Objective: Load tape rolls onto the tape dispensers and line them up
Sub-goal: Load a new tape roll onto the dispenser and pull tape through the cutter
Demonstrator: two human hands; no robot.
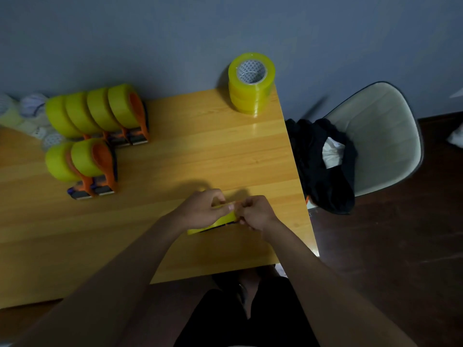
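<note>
Grey-blue wall runs behind a yellow wooden bench (pixel 200 146), and the light is dim. Seen from the head camera, both hands meet near the bench's right front part over a yellow tape roll (pixel 215 222) that is largely hidden beneath them, with a dark part showing just under it — whether that is a dispenser I cannot tell. The left hand (pixel 200 211) has its fingers curled over the roll's top, its grip closed on the roll. The right hand (pixel 255 212) pinches at the roll's right end with fingertips drawn together; what exactly lies between them is too small to make out. On the bench's left side stands a row of four loaded tape dispensers (pixel 100 111) with orange frames, their yellow rolls side by side, and just in front of it a shorter row of two loaded dispensers (pixel 82 164) — the two rows close together, well apart from the hands. At the far right corner of the bench a stack of spare tape rolls (pixel 250 83) stands upright, its patterned core showing on top. Off the bench's right edge sits a pale chair (pixel 383 136) with a black garment (pixel 323 166) heaped on its seat. Some pale, blurred rolls (pixel 27 113) lie beyond the bench's far left corner.
</note>
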